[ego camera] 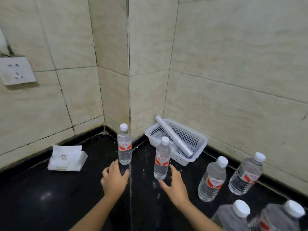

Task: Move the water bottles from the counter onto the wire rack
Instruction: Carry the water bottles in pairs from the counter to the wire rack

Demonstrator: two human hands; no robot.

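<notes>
Several clear water bottles with white caps and red labels stand upright on the black counter (50,197). My left hand (115,178) is spread open just in front of the base of the left bottle (124,145), not gripping it. My right hand (175,184) is open beside the base of the middle bottle (162,160), thumb near its bottom, fingers to its right. Two bottles (212,180) (245,175) stand at the right, and two others (233,217) (281,219) are cut off at the lower right. No wire rack is in view.
A white perforated plastic basket (198,144) holding a rolled white tube (173,135) sits in the corner against the tiled wall. A tissue pack (66,158) lies at the left. A wall socket (16,70) is mounted on the left wall.
</notes>
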